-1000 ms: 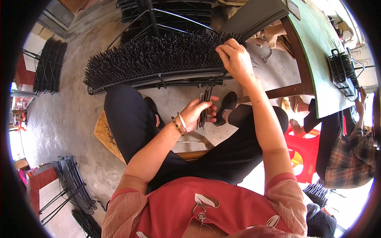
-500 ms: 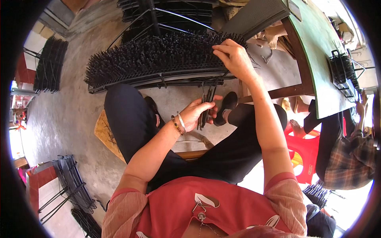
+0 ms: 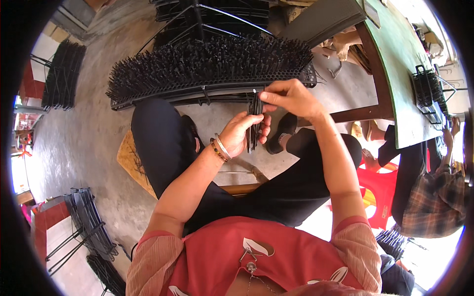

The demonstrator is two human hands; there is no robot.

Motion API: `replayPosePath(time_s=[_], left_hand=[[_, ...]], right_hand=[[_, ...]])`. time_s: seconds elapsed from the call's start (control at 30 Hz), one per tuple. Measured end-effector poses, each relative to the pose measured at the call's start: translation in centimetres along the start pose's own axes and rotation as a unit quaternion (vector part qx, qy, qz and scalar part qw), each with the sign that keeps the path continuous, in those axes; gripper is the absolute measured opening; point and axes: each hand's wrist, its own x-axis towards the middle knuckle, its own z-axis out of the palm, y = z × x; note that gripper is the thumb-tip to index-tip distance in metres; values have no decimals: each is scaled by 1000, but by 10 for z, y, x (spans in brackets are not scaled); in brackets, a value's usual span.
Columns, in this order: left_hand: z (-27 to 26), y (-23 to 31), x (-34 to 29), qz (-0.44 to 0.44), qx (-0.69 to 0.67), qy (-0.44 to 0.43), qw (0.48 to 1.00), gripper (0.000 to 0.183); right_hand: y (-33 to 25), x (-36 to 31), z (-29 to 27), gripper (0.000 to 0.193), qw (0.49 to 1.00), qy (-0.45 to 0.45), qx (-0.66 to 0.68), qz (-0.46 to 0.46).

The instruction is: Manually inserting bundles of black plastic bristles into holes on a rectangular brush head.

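Note:
A bundle of thin black sticks (image 3: 254, 109) stands roughly upright in my left hand (image 3: 238, 133), whose thumb and fingers are wrapped round it. My right hand (image 3: 294, 101) is closed in a pinch at the bundle's upper right, on what looks like the top end of one stick. Just beyond both hands lies a long black perforated rack (image 3: 163, 96), packed with upright black sticks (image 3: 212, 61) of a similar kind. Where the sticks' lower ends sit in the rack is mostly hidden.
A green-topped table (image 3: 402, 74) with a wooden leg stands at the right, carrying a small black rack (image 3: 428, 86). More black racks stand at left (image 3: 63, 74) and lower left (image 3: 91, 222). Beside a red plastic stool (image 3: 380, 192) sits another person in plaid (image 3: 432, 202).
My right hand has come down from the rack's right end to the bundle in my left hand. My left hand has risen slightly with the bundle.

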Motion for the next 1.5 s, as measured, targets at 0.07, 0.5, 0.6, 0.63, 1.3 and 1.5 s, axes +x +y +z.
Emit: replayPosePath(time_s=[0.07, 0.5, 0.6, 0.63, 1.3, 1.5], left_hand=[[-2, -2, 1, -3, 7, 8, 1000, 35], [-8, -17, 8, -9, 59, 115, 992, 33], [-9, -18, 9, -21, 83, 106, 991, 33], [-9, -18, 9, -32, 94, 107, 989, 33], [-7, -18, 7, -47, 112, 102, 987, 32], [-8, -18, 8, -50, 112, 97, 988, 32]], right_hand=[[0, -2, 10, 26, 993, -8, 111, 42], [2, -9, -24, 23, 985, 165, 41, -8], [1, -4, -41, 20, 956, 279, 36, -87], [1, -1, -44, 20, 946, 307, 14, -107], [14, 22, -36, 19, 861, 418, -195, -216], [13, 20, -36, 19, 854, 428, -207, -211]])
